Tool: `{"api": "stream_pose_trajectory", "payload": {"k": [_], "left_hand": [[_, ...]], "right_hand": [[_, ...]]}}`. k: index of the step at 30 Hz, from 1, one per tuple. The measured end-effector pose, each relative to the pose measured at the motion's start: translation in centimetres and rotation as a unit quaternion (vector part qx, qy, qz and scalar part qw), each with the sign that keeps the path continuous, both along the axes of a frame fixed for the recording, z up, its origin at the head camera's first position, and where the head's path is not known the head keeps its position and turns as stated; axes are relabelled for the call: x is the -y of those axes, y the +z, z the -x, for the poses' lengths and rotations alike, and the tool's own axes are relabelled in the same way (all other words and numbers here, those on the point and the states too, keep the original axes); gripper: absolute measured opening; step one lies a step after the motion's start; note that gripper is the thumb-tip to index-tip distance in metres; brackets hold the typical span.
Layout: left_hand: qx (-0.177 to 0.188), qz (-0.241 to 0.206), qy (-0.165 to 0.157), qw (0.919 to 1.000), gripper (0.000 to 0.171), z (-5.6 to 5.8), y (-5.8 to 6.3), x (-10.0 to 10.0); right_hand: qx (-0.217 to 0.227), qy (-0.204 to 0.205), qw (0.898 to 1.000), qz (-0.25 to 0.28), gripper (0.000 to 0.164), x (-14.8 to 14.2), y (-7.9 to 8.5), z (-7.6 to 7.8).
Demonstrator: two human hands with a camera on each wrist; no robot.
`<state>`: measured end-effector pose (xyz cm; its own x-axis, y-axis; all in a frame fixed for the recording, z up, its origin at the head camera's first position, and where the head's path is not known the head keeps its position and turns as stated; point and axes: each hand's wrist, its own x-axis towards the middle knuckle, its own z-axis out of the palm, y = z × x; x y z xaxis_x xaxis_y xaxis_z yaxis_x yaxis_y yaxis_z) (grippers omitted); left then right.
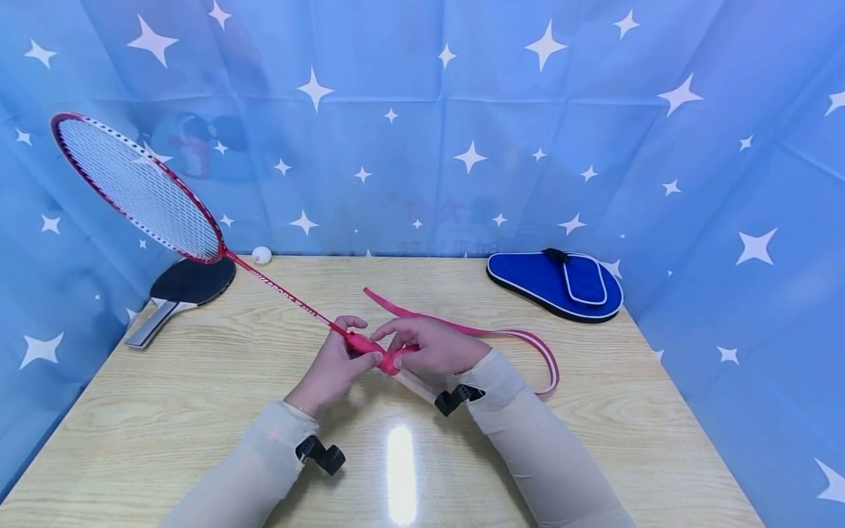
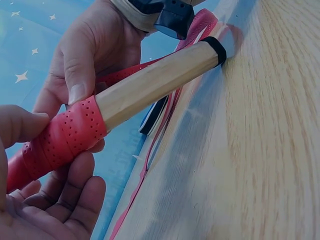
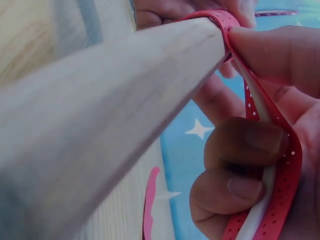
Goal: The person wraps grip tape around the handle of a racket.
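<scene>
A red badminton racket [image 1: 285, 293] points up and left, held above the table. My left hand [image 1: 332, 372] grips its handle where red perforated grip tape [image 2: 67, 132] is wound on, thumb on top. Beyond the winding, the bare wooden handle [image 2: 155, 82] shows, with a black band at its butt end. My right hand [image 1: 444, 346] pinches the tape at the edge of the winding. In the right wrist view, loose tape [image 3: 290, 165] with a pale strip along it runs through its curled fingers. The tape's free length [image 1: 553, 367] loops on the table to the right.
A black table tennis bat [image 1: 205, 279] lies at the back left, partly behind the racket head. A white ball [image 1: 261, 255] sits at the back edge. The blue bat case [image 1: 528, 275] lies at the back right. A star-patterned blue curtain [image 1: 409, 183] encloses the wooden table [image 1: 627, 440].
</scene>
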<state>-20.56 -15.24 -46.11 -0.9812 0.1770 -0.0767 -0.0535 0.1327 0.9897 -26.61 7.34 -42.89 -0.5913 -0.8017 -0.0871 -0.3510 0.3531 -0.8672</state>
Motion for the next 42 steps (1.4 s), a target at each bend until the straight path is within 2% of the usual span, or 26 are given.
{"api": "stream_pose_trajectory", "payload": {"k": [8, 14, 21, 27, 34, 42], "left_hand": [[-0.003, 0.010, 0.010, 0.9999, 0.065, -0.01, -0.21, -0.01], [-0.003, 0.022, 0.012, 0.9997, 0.063, -0.03, 0.02, -0.08], [-0.007, 0.015, 0.004, 0.9999, 0.060, -0.04, 0.21, -0.08], [-0.007, 0.013, 0.009, 0.9998, 0.062, -0.07, 0.10, -0.04], [-0.004, 0.023, 0.021, 0.9995, 0.065, -0.17, 0.20, -0.13], [-0.001, 0.034, 0.020, 0.9992, 0.064, -0.28, 0.52, -0.08]], "right_hand": [[-0.010, 0.018, 1.000, 0.012, 0.046, 0.25, -0.09, 0.03], [-0.013, 0.014, 1.000, 0.003, 0.050, 0.23, -0.08, 0.04], [0.027, 0.027, 0.999, 0.019, 0.054, 0.14, -0.22, 0.05], [0.004, 0.019, 1.000, 0.004, 0.050, 0.30, -0.13, -0.09], [0.000, 0.006, 1.000, -0.003, 0.052, 0.55, 0.06, -0.21], [0.015, 0.022, 1.000, 0.006, 0.052, 0.30, 0.03, -0.24]]}}
